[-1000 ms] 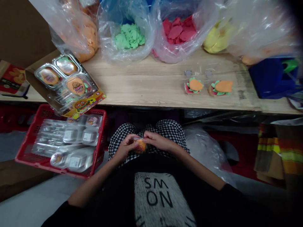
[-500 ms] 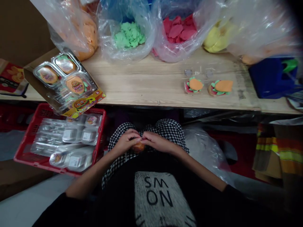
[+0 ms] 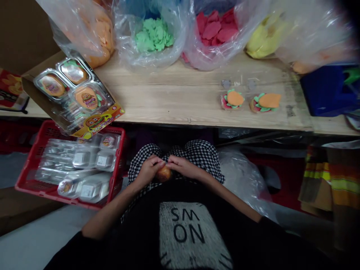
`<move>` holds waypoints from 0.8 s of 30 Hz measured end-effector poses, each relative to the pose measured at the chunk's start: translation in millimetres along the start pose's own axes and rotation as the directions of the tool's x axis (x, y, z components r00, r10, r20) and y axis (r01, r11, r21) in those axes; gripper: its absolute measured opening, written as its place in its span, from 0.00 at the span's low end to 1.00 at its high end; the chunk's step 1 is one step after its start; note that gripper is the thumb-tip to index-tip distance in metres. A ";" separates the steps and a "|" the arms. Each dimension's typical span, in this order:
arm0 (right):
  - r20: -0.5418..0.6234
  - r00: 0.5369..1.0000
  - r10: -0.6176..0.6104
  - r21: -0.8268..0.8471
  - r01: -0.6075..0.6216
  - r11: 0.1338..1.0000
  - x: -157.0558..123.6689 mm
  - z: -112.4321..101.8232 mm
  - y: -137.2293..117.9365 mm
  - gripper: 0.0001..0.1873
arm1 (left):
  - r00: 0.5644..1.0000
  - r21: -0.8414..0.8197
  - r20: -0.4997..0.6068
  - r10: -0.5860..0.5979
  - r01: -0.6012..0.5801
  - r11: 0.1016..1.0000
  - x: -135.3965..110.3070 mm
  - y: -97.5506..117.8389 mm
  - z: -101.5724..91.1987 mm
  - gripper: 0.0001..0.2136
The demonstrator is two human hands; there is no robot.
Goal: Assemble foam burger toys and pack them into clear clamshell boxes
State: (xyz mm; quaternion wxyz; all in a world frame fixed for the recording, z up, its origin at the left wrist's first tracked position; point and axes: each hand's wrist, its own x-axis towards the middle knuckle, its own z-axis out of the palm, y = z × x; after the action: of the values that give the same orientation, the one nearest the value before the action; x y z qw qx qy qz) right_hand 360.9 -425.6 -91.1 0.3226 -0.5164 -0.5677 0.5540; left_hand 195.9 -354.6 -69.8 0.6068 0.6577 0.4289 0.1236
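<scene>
Low over my lap, my left hand (image 3: 151,168) and my right hand (image 3: 181,166) are both closed on a small clear plastic burger pack (image 3: 163,174) with an orange top. Their thumbs and fingertips meet at its far edge, and the fingers hide that side. Up on the table lie two layered foam burgers, a rounder one (image 3: 234,99) and a longer one (image 3: 266,102), with orange tops, green frills and red layers in clear plastic.
A display box (image 3: 95,122) of burger packs overhangs the table's left front edge. Below it, a red crate (image 3: 119,165) holds clear packs. Plastic bags with green pieces (image 3: 154,35), red pieces (image 3: 218,28) and yellow pieces (image 3: 263,37) line the back. A blue container (image 3: 323,92) stands right.
The view has shifted slightly. My hands stay together over my lap, and more of the pack's orange top shows below the fingers.
</scene>
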 end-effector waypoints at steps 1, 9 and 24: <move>-0.005 1.000 0.008 0.028 -0.008 1.000 1.8 0.7 1.7 0.14 | 0.999 -0.043 -0.019 -0.045 0.044 0.998 0.8 -1.6 -1.1 0.07; -0.037 0.999 0.015 0.128 -0.010 0.992 12.0 8.1 6.5 0.18 | 0.960 -0.358 -0.010 -0.279 0.258 0.897 3.7 -8.4 -4.5 0.10; -0.040 0.993 0.114 0.097 -0.110 0.989 7.1 18.4 7.7 0.15 | 0.884 -0.607 -0.183 -0.431 0.244 0.757 -2.3 -29.2 -8.4 0.13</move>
State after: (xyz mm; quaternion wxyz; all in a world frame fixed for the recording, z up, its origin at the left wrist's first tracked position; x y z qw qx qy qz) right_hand 343.5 -425.4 -103.3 0.3280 -0.5442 -0.5034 0.5856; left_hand 176.6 -353.5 -93.4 0.7111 0.3294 0.5751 0.2346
